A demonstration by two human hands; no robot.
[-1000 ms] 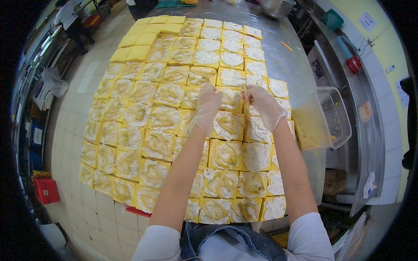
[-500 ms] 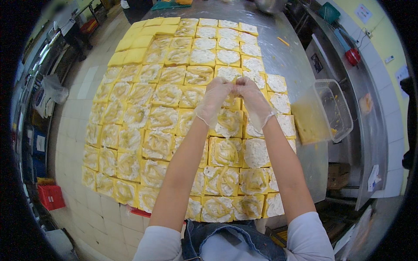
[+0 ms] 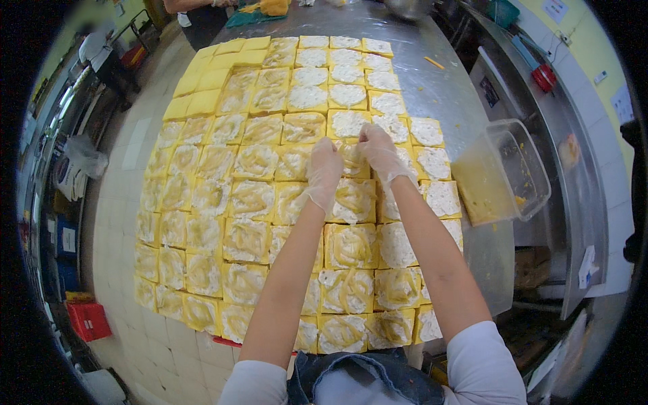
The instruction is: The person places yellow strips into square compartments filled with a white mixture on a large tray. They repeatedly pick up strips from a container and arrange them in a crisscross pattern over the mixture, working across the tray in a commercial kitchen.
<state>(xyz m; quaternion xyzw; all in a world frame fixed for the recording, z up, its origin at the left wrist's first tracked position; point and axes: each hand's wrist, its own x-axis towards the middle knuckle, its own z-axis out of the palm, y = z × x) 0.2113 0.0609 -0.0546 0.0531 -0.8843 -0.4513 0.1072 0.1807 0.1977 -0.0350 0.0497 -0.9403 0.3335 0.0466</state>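
Note:
Rows of yellow square cake slices cover the table. Many carry white spread with pale yellow strips pressed into it. My left hand (image 3: 325, 170), in a clear glove, has its fingers curled at the left edge of one strip-topped slice (image 3: 352, 160). Across that slice, at its far right corner, my right hand (image 3: 379, 152) is gloved too, its fingers pinched together. Whatever the fingertips hold is too small or hidden to make out. Just beyond lies a slice with only white spread (image 3: 348, 123).
Bare yellow slices (image 3: 210, 79) lie at the far left. On the right stands a clear plastic tub (image 3: 501, 172) with yellow bits inside. A stray orange strip (image 3: 434, 62) lies on the metal table (image 3: 442, 91). Other people stand at the far end and far left.
My hands, together over the slices before, have come apart; the left one has moved left and nearer to me. At the far end, another person's arm has come into view.

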